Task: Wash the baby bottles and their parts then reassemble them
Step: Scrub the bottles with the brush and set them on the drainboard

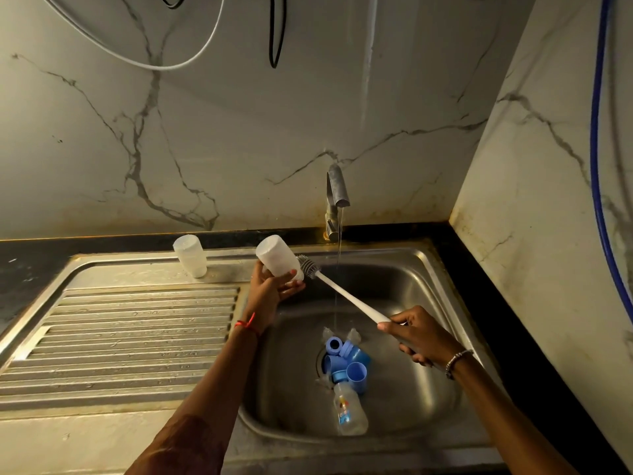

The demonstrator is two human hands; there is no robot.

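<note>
- A clear plastic baby bottle with a printed label [349, 411] lies on its side on the floor of the stainless steel sink basin [428, 286], near the front wall.
- Just behind it, a heap of glossy blue plastic caps and screw rings [349, 359] sits over the drain, the pieces touching one another.
- The right hand [418, 337], with a beaded bracelet [457, 361] on the wrist, has its fingers curled tight round the end of a long, slim, white-handled bottle brush [346, 296].
- The brush slants up and to the left, and its grey bristled head [308, 265] is at the mouth of a frosted white cylindrical bottle [279, 257].
- The left hand [270, 289], with a red thread [246, 323] on the wrist, clasps that bottle near its mouth. The bottle is tilted, with its flat base up and to the left, above the basin's left edge.
- To the left lies the ribbed steel draining board [130, 337].
- At its far edge a second frosted bottle [190, 255] stands upside down.
- A dull metal tap [337, 192] runs a thin stream of water into the basin.
- Behind it rises a veined marble wall [205, 132].
</note>
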